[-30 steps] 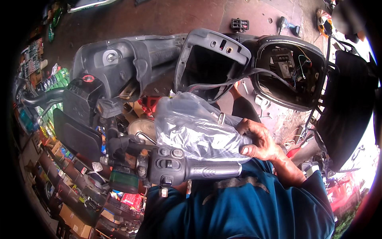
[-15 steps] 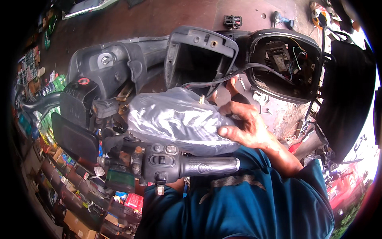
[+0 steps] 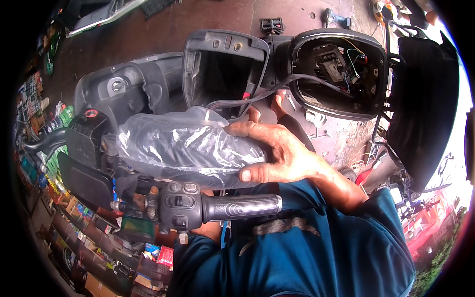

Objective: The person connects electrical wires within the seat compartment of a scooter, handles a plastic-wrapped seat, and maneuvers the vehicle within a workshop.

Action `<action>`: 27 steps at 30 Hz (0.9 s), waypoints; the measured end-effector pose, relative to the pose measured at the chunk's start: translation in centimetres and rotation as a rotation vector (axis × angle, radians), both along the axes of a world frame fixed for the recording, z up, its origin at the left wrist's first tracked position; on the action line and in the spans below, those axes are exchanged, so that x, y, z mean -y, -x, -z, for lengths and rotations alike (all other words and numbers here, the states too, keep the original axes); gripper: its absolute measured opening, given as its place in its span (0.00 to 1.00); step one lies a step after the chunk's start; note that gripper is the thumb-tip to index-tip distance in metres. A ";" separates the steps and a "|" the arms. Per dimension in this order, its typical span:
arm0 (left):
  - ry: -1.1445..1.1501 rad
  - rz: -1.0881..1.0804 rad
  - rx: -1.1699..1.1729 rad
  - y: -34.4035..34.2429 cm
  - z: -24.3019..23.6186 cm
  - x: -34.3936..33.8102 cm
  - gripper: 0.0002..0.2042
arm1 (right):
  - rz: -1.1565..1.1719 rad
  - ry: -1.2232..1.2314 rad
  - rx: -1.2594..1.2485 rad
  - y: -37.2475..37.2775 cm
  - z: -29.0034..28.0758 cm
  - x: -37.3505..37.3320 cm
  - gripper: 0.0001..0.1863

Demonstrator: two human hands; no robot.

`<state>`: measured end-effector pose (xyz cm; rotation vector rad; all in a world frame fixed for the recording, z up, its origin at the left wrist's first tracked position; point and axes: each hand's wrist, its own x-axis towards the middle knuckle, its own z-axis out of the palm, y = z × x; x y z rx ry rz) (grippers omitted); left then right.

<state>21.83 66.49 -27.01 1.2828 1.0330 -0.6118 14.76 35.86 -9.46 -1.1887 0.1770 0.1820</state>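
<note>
A dark, bulky part in a clear plastic bag (image 3: 183, 143) lies across the middle, above the handlebar grip (image 3: 242, 207). My right hand (image 3: 284, 151) grips its right end, with the thumb on the near side and the fingers over the far side. What the part is cannot be made out through the shiny plastic. My left forearm (image 3: 210, 229) passes behind the handlebar switch housing (image 3: 180, 205) toward the underside of the bag; the fingers of that hand are hidden.
Beyond the bag stand a black scooter body panel with an ignition key switch (image 3: 117, 85), an open black frame (image 3: 225, 39) and a seat compartment (image 3: 341, 34) with loose wires. A raised black seat (image 3: 420, 109) is at right. A cordless drill (image 3: 336, 20) and a pedal (image 3: 271, 25) lie on the floor.
The bagged part has shifted left in view, and my right hand has moved left with it, its fingers now stretched further over the top. The surroundings have slid slightly left too.
</note>
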 end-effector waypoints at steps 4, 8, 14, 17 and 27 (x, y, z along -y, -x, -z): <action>-0.011 -0.008 0.005 -0.1 0.4 0.1 0.31 | 0.004 -0.004 -0.022 -0.4 0.0 0.0 0.34; -0.002 0.008 0.014 -0.4 1.0 0.8 0.31 | 0.089 -0.086 -0.131 -1.0 -0.1 -0.1 0.30; -0.045 0.007 0.030 -1.9 2.5 0.7 0.31 | 0.412 0.097 -0.183 -4.4 2.5 -0.3 0.29; -0.099 -0.005 0.015 -1.7 2.5 0.4 0.31 | 0.582 0.584 -0.101 -4.8 3.9 0.9 0.37; 0.015 -0.044 0.082 -1.3 1.0 1.2 0.30 | 0.360 0.471 -0.463 7.1 8.5 3.3 0.34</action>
